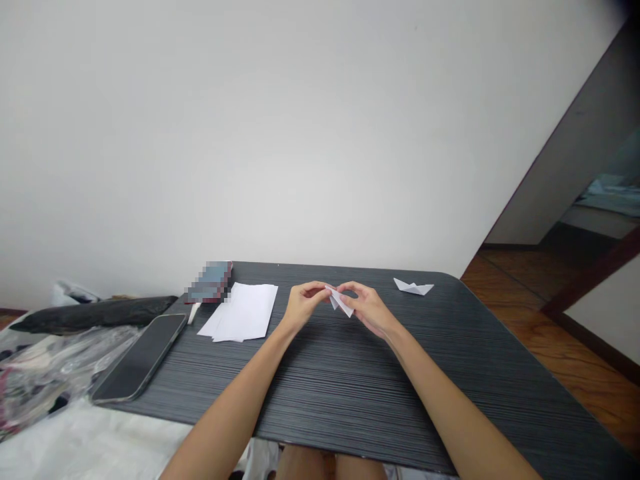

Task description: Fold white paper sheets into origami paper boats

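Observation:
A small folded white paper (342, 304) is held between my two hands above the middle of the dark table (350, 393). My left hand (303, 304) pinches its upper left end between thumb and fingers. On the other side, my right hand (367, 307) grips the paper's right part, its fingers curled around the back. The fingers cover some of the folds. A folded paper boat (413, 287) rests on the table to the right of my hands, apart from them.
Left of my hands lies a stack of white paper sheets (247, 312). Behind it is a blurred object with a dark red edge (210, 281). A phone (143, 359) sits at the table's left edge, near plastic bags (65, 373). A white wall (310, 133) stands behind the table.

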Available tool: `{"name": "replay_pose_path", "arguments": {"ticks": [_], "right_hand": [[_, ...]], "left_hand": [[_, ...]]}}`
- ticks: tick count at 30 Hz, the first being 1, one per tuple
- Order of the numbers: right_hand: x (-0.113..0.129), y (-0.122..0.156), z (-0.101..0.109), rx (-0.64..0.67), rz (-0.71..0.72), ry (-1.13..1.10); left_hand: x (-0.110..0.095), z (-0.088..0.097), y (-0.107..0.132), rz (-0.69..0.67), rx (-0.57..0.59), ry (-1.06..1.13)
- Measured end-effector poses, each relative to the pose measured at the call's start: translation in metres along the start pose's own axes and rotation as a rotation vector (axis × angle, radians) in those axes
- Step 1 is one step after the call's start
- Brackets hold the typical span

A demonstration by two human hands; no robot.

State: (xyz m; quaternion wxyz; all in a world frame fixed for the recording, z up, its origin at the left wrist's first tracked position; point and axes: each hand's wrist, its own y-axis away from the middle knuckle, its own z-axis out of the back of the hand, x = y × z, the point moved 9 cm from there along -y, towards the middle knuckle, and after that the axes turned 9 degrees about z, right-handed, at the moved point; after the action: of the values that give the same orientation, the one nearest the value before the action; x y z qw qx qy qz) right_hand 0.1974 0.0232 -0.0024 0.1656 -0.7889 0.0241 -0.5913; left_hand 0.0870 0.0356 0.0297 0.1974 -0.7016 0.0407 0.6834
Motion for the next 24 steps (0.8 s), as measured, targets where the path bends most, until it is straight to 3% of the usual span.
{"name": "replay_pose_path", "arguments": {"ticks": [16,20,24], "right_hand": [[-0.007,0.007,-0.020,0.128,-0.133,-0.219],[-0.016,0.011,-0.022,0.181,-0.242,-0.242],[-0.019,0.011,-0.017,0.184,-0.242,-0.228]], "left_hand": [[-0.010,-0.008,0.005,-0.062,-0.003,-0.078],[-0.003,-0.011,0.004,-0.021,0.013,-0.048],[0.011,-0.007,0.000,0.067,-0.007,-0.053]]}}
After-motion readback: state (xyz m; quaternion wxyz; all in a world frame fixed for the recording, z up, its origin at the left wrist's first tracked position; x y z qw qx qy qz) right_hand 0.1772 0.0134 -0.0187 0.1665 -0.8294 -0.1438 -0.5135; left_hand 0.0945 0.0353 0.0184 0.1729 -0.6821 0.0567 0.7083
